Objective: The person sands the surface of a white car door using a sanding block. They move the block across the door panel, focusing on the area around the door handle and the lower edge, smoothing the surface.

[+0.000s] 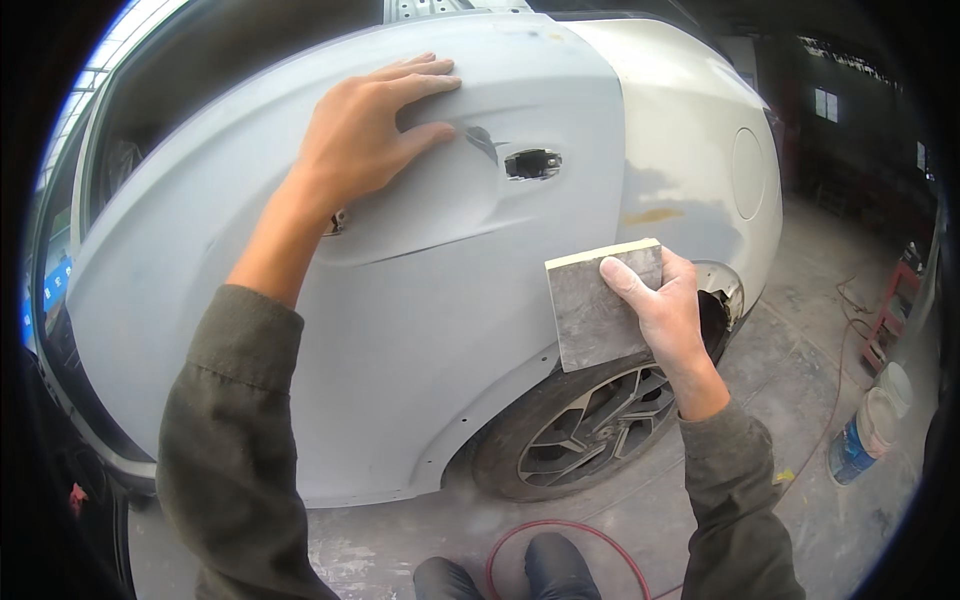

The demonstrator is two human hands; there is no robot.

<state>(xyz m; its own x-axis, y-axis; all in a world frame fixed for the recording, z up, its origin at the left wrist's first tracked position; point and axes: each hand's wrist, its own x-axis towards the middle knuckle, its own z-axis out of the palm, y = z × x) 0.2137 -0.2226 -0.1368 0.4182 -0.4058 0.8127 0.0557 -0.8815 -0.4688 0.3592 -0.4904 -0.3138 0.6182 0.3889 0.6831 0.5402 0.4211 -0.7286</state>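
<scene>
Plainly, one full and one free

Upper left of centre, the left hand lies open and empty on the grey door. Right of centre, the right hand is closed on a flat block, above the wheel.

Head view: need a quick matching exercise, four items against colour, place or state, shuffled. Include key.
Column 1
1. Left hand
2. Flat pad
3. Hose
4. Nearer bucket

Column 2
A. Red, curving at the picture's lower edge
B. Blue and white, at the picture's right
C. Open, against the grey door
D. Gripped by the right hand

Pairs: 1-C, 2-D, 3-A, 4-B
</scene>
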